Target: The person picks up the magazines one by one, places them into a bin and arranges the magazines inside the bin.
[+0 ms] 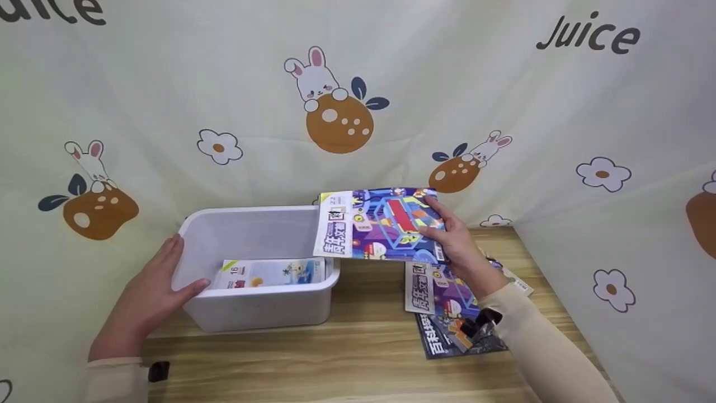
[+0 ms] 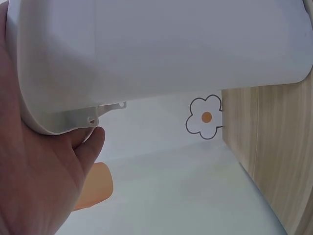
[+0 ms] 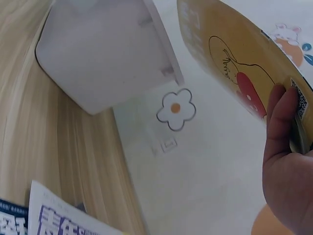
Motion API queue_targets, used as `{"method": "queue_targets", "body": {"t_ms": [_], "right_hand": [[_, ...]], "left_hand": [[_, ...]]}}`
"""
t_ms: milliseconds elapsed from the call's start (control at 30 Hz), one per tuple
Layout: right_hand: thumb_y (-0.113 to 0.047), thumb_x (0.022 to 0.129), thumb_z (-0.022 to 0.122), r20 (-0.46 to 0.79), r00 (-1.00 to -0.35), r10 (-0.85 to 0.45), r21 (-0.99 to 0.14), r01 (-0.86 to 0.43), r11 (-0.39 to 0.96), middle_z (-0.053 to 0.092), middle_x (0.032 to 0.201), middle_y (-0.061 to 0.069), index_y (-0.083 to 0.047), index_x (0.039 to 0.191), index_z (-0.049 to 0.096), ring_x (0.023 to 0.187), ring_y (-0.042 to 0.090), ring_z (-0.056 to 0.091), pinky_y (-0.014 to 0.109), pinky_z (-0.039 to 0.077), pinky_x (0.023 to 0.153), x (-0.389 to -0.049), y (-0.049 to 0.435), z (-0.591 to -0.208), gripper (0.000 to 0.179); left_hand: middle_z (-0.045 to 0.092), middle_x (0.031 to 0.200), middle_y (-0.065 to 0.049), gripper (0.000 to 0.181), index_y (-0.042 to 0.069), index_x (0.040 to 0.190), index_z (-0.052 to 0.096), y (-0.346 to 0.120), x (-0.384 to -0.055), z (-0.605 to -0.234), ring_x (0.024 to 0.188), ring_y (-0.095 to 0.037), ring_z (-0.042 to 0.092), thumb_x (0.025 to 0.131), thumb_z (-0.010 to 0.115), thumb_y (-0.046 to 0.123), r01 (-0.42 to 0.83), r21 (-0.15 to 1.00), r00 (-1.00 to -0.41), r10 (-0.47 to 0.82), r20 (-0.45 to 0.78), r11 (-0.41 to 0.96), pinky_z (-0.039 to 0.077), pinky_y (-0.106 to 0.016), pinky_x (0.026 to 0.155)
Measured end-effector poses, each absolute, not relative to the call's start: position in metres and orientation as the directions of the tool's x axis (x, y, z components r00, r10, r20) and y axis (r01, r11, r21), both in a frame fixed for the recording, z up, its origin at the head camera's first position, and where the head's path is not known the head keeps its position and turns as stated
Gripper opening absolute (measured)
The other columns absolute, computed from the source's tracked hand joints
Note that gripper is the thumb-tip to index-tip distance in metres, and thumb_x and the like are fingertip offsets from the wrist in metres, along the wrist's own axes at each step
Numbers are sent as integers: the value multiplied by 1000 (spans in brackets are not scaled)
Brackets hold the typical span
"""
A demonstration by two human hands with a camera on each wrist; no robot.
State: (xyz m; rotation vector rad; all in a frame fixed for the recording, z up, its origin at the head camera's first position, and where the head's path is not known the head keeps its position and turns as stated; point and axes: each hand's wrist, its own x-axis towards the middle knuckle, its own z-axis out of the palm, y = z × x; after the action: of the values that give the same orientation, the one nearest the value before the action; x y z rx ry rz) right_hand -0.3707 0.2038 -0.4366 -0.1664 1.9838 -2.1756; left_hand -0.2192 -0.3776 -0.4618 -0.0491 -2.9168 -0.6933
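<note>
My right hand (image 1: 461, 249) grips the right edge of a colourful magazine (image 1: 386, 224), thumb on its cover and fingers underneath. The magazine is held level, its left end over the right rim of a white plastic bin (image 1: 263, 308). Its yellow back cover (image 3: 220, 54) shows in the right wrist view. With my left hand (image 1: 151, 280) I hold the bin's left end, thumb over the front rim and fingers along the side; in the left wrist view they curl under the rim. Inside the bin lies another magazine (image 1: 274, 274) with a white and blue cover.
Below my right forearm, several magazines lie stacked unevenly on the wooden table (image 1: 358, 358), one with a purple cover (image 1: 447, 294) above one with a dark cover (image 1: 433, 341). A printed curtain (image 1: 251, 95) hangs behind the bin and along both sides.
</note>
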Motion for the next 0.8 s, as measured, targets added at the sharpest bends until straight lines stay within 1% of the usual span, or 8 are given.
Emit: {"method": "queue_targets", "body": {"t_ms": [100,167,367,533,633,800], "right_hand": [[-16,102,81,-54,-973,-224,-996,69,-59,38,169,15,-43,170,44,128,34,67,38,65,98,-371,189,-435,82],[-15,102,82,-65,-969,-239,-995,82,-61,39,169,15,-43,169,45,128,35,68,39,66,98,-371,181,-435,81],[-13,101,82,-86,-955,-285,-989,115,-88,48,161,18,-41,169,47,116,37,75,41,66,95,-369,153,-436,81],[-10,100,83,-45,-959,-281,-995,68,-72,48,161,17,-37,167,51,116,34,73,37,66,94,-370,129,-434,79],[-11,99,84,-20,-957,-288,-997,42,-70,47,162,17,-37,167,52,118,35,72,37,66,94,-371,115,-433,80],[-10,99,84,-17,-955,-296,-997,40,-72,47,160,17,-38,167,50,120,36,71,38,67,94,-369,95,-434,81]], "left_hand": [[5,183,-26,122,3,176,5,-377,-220,-463,165,-56,12,98,65,75,64,446,-991,3,136,893,22,-88,118],[4,183,-25,124,4,177,4,-376,-221,-465,166,-55,11,97,66,76,60,450,-992,5,122,891,22,-88,118],[3,183,-25,124,6,177,3,-377,-220,-468,165,-57,10,96,67,76,46,455,-994,-6,113,889,21,-89,117],[2,184,-23,124,7,177,3,-379,-220,-467,165,-57,11,96,67,75,46,461,-993,-10,119,886,21,-90,116],[2,184,-23,124,8,178,3,-380,-220,-465,165,-57,11,96,68,75,47,462,-991,-14,129,886,21,-90,115],[3,184,-23,124,8,177,4,-380,-221,-463,165,-57,11,96,69,74,55,462,-990,-11,139,885,22,-90,116]]}}
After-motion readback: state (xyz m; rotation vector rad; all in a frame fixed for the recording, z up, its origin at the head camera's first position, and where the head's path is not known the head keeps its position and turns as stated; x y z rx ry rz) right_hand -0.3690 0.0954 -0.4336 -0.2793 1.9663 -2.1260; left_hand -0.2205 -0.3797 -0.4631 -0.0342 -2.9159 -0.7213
